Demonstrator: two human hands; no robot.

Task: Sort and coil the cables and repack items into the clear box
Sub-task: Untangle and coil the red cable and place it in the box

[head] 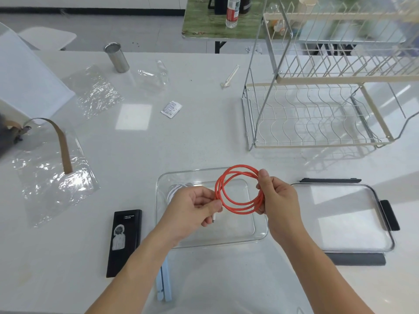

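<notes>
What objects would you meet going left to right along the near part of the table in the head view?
Black power bank → left hand → orange cable coil → right hand → clear lid.

White cable (175, 189) partly hidden behind left hand (192, 209); dish rack (328, 91) cropped at 3 o'clock edge.

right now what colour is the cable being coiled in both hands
The coiled cable is orange-red with a white plug end, seen best in the head view, held above the clear box.
</notes>
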